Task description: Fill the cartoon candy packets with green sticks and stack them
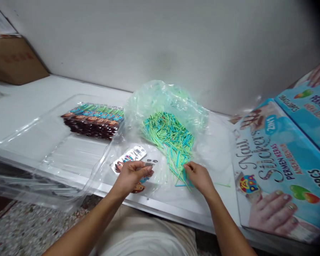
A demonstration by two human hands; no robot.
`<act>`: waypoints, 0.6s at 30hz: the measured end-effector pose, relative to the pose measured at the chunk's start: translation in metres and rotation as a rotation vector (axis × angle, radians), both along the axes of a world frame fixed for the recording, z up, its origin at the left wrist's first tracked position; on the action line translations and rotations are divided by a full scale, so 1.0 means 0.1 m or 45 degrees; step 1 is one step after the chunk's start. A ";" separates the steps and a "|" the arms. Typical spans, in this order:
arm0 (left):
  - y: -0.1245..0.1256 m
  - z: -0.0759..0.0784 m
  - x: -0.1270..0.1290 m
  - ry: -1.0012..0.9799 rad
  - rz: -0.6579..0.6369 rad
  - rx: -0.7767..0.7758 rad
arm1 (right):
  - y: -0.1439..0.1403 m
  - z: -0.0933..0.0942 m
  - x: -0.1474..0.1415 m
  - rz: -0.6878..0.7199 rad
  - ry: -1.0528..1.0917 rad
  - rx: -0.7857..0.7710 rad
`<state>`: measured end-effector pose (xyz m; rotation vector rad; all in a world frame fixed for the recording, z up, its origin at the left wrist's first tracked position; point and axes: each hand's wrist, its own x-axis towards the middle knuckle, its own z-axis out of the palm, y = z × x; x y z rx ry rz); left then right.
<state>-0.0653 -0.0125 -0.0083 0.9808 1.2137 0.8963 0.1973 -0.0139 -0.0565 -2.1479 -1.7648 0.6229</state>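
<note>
My left hand (130, 175) is closed in a pinch on a small printed packet (142, 186), mostly covered by the fingers. Just behind it, another silver-backed packet (135, 153) lies on clear plastic. My right hand (198, 176) is closed at the near edge of a heap of thin green and blue sticks (173, 137). A blue stick seems to be pinched between its fingertips, though blur and the fingers partly hide it. The heap spills toward me from a large clear plastic bag (160, 94).
On the left, a clear plastic tray (66, 153) holds a stack of shiny packets (94, 121) and overhangs the table edge. Printed blue boxes (280, 167) stand at the right. A cardboard box (17, 58) sits far left, and a white wall (165, 39) rises behind the table.
</note>
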 end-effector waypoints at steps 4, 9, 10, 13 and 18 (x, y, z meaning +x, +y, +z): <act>0.07 -0.09 0.03 -0.172 0.134 -0.055 | -0.18 -0.03 0.08 -0.007 -0.223 -0.150; 0.09 -0.16 0.04 -0.221 0.106 -0.095 | -0.27 -0.07 -0.04 0.030 -0.488 -0.274; 0.09 -0.16 0.05 -0.226 0.098 -0.101 | -0.23 -0.09 -0.07 0.015 -0.505 -0.271; 0.09 -0.20 0.08 -0.224 0.080 -0.089 | -0.05 -0.12 -0.12 -0.009 -0.508 -0.251; 0.22 -0.40 0.09 0.017 0.001 0.066 | 0.21 -0.16 -0.18 0.024 -0.516 -0.271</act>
